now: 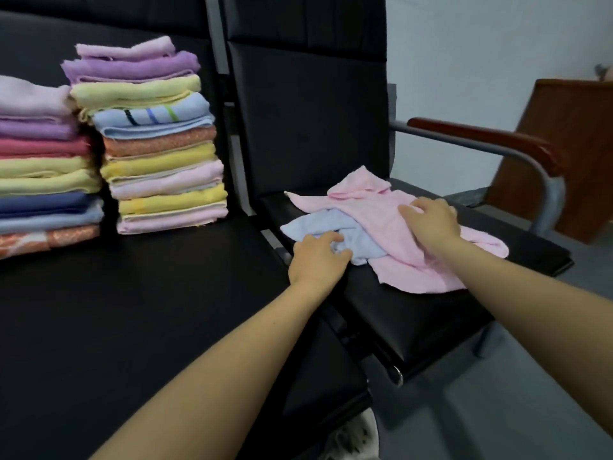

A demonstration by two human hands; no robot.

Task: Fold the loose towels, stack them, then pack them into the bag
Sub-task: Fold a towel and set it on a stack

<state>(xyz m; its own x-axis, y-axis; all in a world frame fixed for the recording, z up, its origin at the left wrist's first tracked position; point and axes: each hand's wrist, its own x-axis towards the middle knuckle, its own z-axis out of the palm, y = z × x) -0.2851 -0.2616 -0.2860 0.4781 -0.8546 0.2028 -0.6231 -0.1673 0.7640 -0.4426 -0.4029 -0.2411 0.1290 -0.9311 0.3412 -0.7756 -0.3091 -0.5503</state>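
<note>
1. Head view, right-hand seat. Two loose towels lie crumpled together on the black seat [414, 313] of the right-hand chair: a pink towel [391, 234] spread wide, and a pale blue towel [335, 227] bunched at its left edge, partly tucked under the pink one.
2. Head view, hands. The left hand [316, 257] rests on the blue towel with its fingers [331, 239] curled into the cloth — apparently gathering a fold of it. The right hand [431, 224] lies on the pink towel, fingers bent and pressing down; whether it pinches the cloth cannot be told. Probably one hand separates a towel while the other pins its neighbour.
3. Head view, left-hand seat. Two stacks of folded towels stand side by side, the near stack [162, 137] tall and slightly leaning, the far-left stack [43, 167] cut by the frame edge. They sit well apart from the loose pair, which leaves room for folding.
4. Head view, surroundings. A wooden armrest [481, 141] bounds the right seat; a brown cabinet [570, 154] stands behind it.
5. Progress, as judged. Folding appears nearly complete — two towels remain. No bag is in view.
</note>
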